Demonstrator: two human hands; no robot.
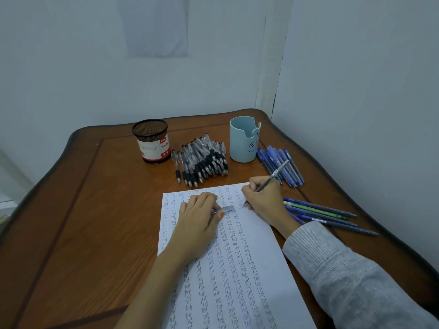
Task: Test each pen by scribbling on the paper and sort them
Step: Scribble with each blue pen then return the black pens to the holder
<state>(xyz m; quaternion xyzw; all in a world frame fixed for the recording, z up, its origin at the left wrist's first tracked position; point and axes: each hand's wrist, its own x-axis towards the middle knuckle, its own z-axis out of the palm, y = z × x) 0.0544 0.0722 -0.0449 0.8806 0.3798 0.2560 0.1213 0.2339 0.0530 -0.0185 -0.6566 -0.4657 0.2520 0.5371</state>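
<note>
While paper [237, 269] covered the near middle, the bench [83, 210] lay bare leftward, right hand [263, 198] gripped a pen [278, 170] at the sheet's far corner, left hand [197, 219] pinched a cap [226, 208], walls [356, 67] close behind.

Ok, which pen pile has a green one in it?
The loose pens beside the right sleeve; the black-grip pile and blue pile show none.

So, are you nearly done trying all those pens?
Not nearly, I think. The paper is covered in scribble rows, and a few pens lie apart beside it. The right hand is scribbling with one pen; the left hand pinches what looks like its cap. The black pile and blue pile probably wait untested.
</note>
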